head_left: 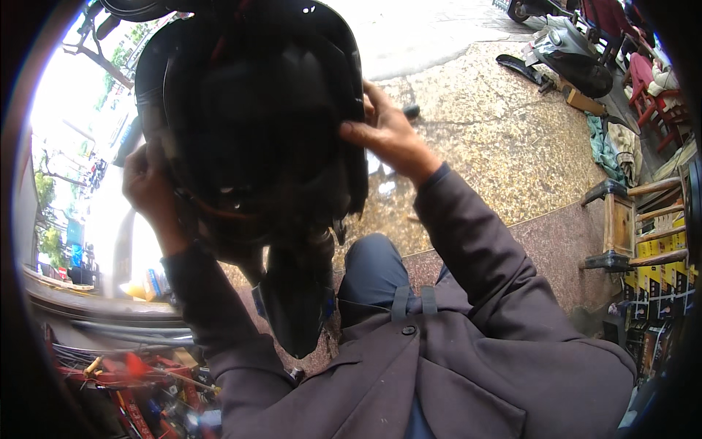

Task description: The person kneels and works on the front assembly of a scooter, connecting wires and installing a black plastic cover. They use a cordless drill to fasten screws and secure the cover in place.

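Note:
A large, dark front panel of a scooter (248, 124) fills the upper left of the head view, with a narrow black fender (296, 300) below it. My right hand (391, 135) grips the panel's right edge, thumb on the near face and fingers around the rim. At the opposite edge, my left hand (152, 186) is closed on the panel's side; its fingertips are partly in shadow. Whether the panel is fastened to the scooter or loose is too dark to tell.
A wooden stool (621, 227) lies at the right, near stacked yellow boxes (658, 282). Cloths (614, 150) and another scooter (567, 55) are farther back. Assorted tools and red parts (142, 380) crowd the lower left. A speckled stone floor (497, 132) spreads beyond my right arm.

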Tool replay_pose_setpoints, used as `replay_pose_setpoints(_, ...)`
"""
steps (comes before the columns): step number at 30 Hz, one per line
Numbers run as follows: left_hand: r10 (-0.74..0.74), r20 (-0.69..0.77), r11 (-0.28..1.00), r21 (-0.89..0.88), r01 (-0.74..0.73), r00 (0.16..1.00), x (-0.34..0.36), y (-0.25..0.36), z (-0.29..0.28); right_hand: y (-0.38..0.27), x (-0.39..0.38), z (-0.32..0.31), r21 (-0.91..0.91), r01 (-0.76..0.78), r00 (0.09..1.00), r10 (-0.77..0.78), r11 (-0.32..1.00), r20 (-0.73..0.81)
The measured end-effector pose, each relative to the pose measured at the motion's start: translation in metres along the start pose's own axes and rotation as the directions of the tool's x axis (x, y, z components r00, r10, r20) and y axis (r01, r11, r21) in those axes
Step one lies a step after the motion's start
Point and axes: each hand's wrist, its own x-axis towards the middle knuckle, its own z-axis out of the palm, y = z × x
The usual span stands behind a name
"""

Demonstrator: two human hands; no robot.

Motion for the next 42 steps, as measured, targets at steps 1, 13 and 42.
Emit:
replay_pose_setpoints(1, 0.015, -0.012, 1.000, -0.017, -0.015, 1.000, 0.000, 0.000, 0.000, 0.005, 0.000, 0.003, 0.037, 0.002, 1.000, -0.001, 0.999, -0.023)
replay_pose_setpoints(13, -0.052, 0.064, 0.994, -0.097, 0.058, 0.997, 0.011, -0.031, -0.005, 0.006, -0.008, -0.023, -0.080, -0.180, 0.964, 0.192, 0.980, 0.183)
replay_pose_setpoints(42, -0.125, 0.069, 0.969, -0.205, 0.137, 0.990, -0.002, -0.013, 0.002, -0.027, 0.016, 0.021, -0.577, 0.042, 0.964, -0.185, 0.816, -0.191)
